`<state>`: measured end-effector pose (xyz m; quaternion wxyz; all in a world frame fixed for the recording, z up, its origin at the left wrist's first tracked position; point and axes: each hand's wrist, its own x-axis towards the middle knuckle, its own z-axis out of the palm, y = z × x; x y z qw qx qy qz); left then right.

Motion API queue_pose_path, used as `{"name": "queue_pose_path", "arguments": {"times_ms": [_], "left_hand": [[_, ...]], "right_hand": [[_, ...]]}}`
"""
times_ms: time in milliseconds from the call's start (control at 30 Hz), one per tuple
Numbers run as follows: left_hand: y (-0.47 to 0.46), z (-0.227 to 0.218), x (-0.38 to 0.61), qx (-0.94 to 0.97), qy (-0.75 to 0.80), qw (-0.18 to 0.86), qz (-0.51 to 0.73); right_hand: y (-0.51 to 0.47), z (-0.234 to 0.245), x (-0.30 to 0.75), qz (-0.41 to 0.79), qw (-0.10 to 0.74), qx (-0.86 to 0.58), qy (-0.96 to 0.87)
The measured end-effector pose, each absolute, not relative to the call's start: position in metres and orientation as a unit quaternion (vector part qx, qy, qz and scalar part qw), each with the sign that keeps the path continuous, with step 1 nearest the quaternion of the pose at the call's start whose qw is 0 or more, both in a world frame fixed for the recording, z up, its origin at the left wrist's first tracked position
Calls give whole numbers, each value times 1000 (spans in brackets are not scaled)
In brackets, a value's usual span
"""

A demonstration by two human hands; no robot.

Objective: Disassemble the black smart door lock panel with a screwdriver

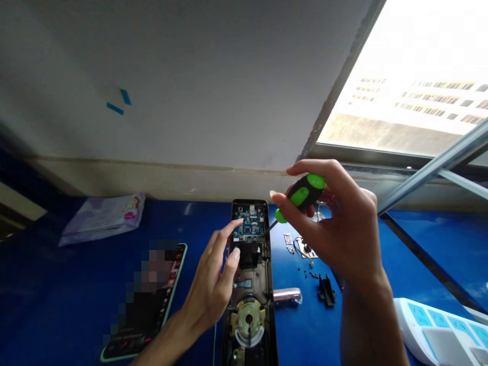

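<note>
A long dark metal housing (269, 305), open at the top, lies lengthwise in front of me. Its far end holds a blue circuit board (247, 230), and a round metal-and-plastic part (248, 320) sits nearer me. My right hand (335, 218) grips a black and green screwdriver (305, 195). The shaft slants down left, with its tip at the right edge of the board; whether it meets a screw I cannot make out. My left hand (215, 277) rests on the housing's left side, fingers apart, index fingertip on the board and thumb near a black compartment (249, 254).
Right of the housing lie small screws (305, 273), a black plastic bracket (327, 291), a pinkish cylinder (286, 296) and a small wired part (306, 248). A phone (152, 300) and a plastic packet (104, 216) are left; a white-and-blue case (438, 325) stands right.
</note>
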<state>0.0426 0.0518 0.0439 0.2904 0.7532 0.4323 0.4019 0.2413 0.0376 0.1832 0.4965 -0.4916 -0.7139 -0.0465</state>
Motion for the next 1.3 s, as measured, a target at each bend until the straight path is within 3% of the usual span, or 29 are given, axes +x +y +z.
{"name": "queue_pose_path", "arguments": {"times_ms": [200,467,1300], "left_hand": [[65,61,51,734,420,343,408],[59,46,44,704,421,399,409],[48,44,42,707,409,402,413]], "right_hand": [[37,184,239,-61,510,-458,-726],[35,185,242,-53,520,-454,-722],[35,181,239,-83,523,-438,-726]]}}
